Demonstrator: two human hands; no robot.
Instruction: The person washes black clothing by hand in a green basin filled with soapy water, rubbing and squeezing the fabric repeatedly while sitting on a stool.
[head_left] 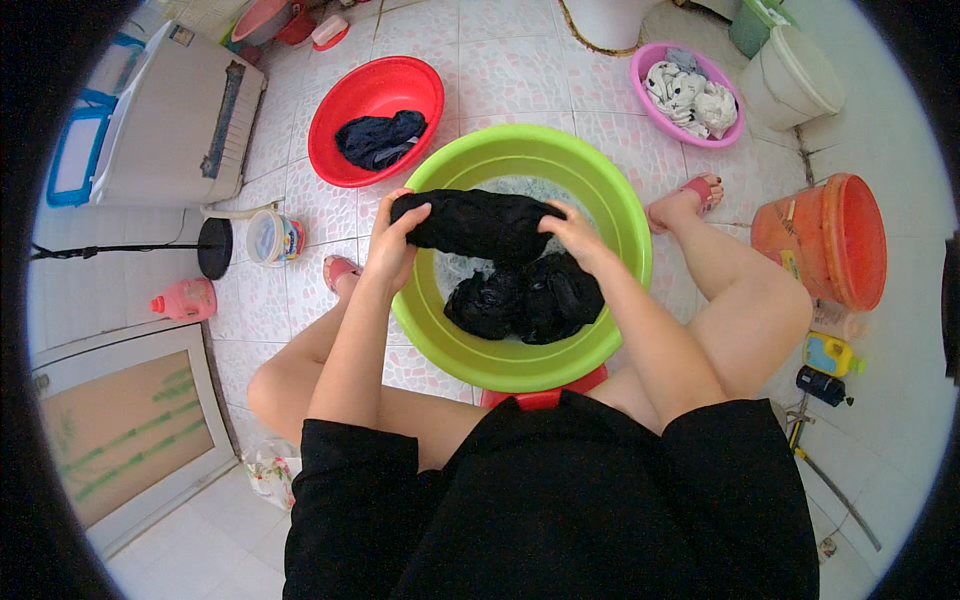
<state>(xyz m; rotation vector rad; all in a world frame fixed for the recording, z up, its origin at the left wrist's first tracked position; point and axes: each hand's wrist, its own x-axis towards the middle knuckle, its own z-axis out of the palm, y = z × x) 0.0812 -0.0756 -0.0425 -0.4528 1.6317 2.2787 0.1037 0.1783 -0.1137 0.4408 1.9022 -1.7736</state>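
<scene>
Head view: both hands are gripping one bunched black garment (475,224) over the lime-green plastic basin (630,205). Its long axis is running crosswise, left to right, roughly square to the person's facing direction, the right end sitting marginally nearer the body.

Left hand (391,245): closing on the left end, thumb lying on the near face; in this view it is overlapping the basin's left rim. Right hand (580,240): clamping the right end, thumb pressing in from above. Hands are standing well apart from each other, with the garment bridging the gap; neither is nearer to it, each having its own end.

Second relation: a wet black cloth heap (525,300) is lying in the basin on the body side of the held piece, below the gap and nearer the right hand. Sudsy water (530,187) is showing beyond the garment. Whether heap and held piece are joining where they are overlapping, cannot tell. Clearance above the water: not showing.
</scene>
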